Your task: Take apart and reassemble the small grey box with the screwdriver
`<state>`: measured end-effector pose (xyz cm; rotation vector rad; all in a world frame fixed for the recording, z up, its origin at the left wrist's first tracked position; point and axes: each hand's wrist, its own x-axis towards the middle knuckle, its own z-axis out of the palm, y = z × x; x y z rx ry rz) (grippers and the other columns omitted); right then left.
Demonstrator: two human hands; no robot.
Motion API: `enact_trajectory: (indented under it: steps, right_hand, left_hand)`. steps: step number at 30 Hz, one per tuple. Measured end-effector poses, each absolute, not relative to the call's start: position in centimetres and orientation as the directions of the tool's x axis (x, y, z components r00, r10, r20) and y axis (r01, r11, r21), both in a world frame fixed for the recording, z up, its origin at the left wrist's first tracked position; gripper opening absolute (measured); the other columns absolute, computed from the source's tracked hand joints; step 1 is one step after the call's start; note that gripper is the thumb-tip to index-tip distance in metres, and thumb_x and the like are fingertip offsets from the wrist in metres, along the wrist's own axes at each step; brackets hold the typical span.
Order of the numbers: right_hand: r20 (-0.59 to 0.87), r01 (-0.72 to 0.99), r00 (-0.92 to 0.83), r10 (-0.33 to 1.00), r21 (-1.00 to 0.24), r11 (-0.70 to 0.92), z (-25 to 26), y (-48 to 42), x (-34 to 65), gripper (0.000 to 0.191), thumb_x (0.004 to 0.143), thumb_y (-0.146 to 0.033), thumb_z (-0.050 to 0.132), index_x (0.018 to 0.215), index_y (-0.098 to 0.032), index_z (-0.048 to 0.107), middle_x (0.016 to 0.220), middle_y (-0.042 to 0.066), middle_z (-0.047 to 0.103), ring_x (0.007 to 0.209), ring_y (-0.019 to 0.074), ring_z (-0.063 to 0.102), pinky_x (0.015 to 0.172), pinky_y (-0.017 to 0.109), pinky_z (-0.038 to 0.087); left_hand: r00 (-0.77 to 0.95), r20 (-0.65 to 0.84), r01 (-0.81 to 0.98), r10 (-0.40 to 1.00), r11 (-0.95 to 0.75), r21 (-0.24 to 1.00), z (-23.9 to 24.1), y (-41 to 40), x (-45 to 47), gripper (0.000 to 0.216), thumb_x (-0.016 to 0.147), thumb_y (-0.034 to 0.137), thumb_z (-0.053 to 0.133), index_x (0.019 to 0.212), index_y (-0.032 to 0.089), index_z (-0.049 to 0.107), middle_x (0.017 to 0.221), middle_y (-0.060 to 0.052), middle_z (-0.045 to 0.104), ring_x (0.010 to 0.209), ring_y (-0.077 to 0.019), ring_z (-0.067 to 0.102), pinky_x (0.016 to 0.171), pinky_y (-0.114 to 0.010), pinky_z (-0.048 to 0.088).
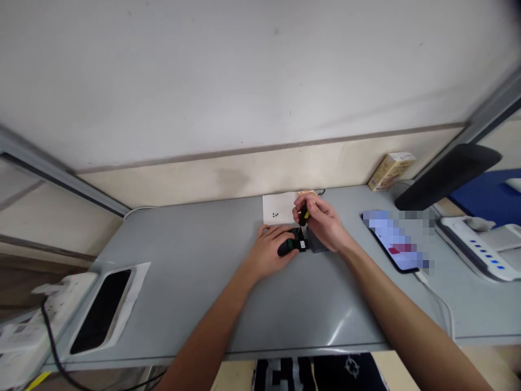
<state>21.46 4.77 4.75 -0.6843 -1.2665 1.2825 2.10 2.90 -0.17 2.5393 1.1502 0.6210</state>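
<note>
My left hand (pixel 273 251) lies on the grey table with its fingers over a small black device (pixel 288 247), holding it down. The device has a rounded end with green marks and a small white label; its kind is hard to make out. Between the fingers of my right hand (pixel 321 217) is a black-and-yellow screwdriver (pixel 303 215), pointing down at the device's right part. Its tip is too small to see clearly. Behind the hands lies a white sheet of paper (pixel 272 203) with several tiny dark pieces (pixel 275 215) on it, which look like screws.
A lit phone (pixel 393 244) with a white cable lies to the right, near a white multi-port charger (pixel 476 250). A dark upright object (pixel 448 176) and a small box (pixel 391 170) stand at the back right. At the left are a dark-screened phone (pixel 103 309) and a power strip (pixel 67 304).
</note>
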Motion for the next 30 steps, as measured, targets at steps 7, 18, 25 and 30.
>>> enact_trajectory:
  steps: [7, 18, 25, 30]
  right_hand:
    - [0.332, -0.286, -0.092, 0.939, -0.912, 0.294, 3.6, 5.5, 21.4, 0.033, 0.098, -0.060, 0.052, 0.095, -0.027, 0.054, 0.068, -0.004, 0.047, 0.058, 0.0138, 0.046, 0.060, 0.029, 0.043]
    - [0.287, -0.423, -0.147, 0.947, -0.883, 0.202, 3.9, 5.2, 21.9, 0.029, 0.094, -0.047, 0.067, 0.091, -0.026, 0.048, 0.073, -0.005, 0.050, 0.058, 0.0113, 0.048, 0.058, 0.027, 0.040]
    - [0.251, -0.517, -0.150, 0.956, -0.844, 0.141, 4.2, 5.5, 21.7, 0.040, 0.100, -0.061, 0.046, 0.099, -0.024, 0.063, 0.074, -0.001, 0.043, 0.061, 0.0131, 0.040, 0.059, 0.029, 0.037]
    - [0.226, -0.543, -0.194, 0.955, -0.836, 0.087, 4.7, 5.3, 22.3, 0.031, 0.097, -0.052, 0.058, 0.099, -0.022, 0.067, 0.090, 0.004, 0.052, 0.077, 0.0158, 0.051, 0.072, 0.031, 0.044]
  left_hand:
    - [0.595, 0.265, 0.633, 0.759, -0.646, 0.426, 0.1, 2.9, 2.1, 0.020, 0.095, 0.036, 0.067, 0.115, 0.029, 0.065, 0.141, -0.002, 0.063, 0.131, -0.0239, 0.057, 0.116, -0.048, 0.031]
    - [0.592, 0.270, 0.623, 0.759, -0.644, 0.444, 0.1, 2.9, 2.1, 0.018, 0.095, 0.034, 0.067, 0.112, 0.028, 0.065, 0.138, -0.002, 0.065, 0.130, -0.0234, 0.057, 0.115, -0.047, 0.030]
    - [0.577, 0.276, 0.623, 0.768, -0.633, 0.459, 0.0, 2.9, 2.2, 0.019, 0.094, 0.033, 0.069, 0.112, 0.029, 0.064, 0.140, 0.000, 0.064, 0.128, -0.0230, 0.059, 0.113, -0.046, 0.031]
    - [0.579, 0.285, 0.623, 0.764, -0.640, 0.450, -0.1, 2.9, 2.2, 0.018, 0.094, 0.032, 0.069, 0.111, 0.029, 0.065, 0.139, -0.001, 0.065, 0.128, -0.0244, 0.059, 0.113, -0.046, 0.032]
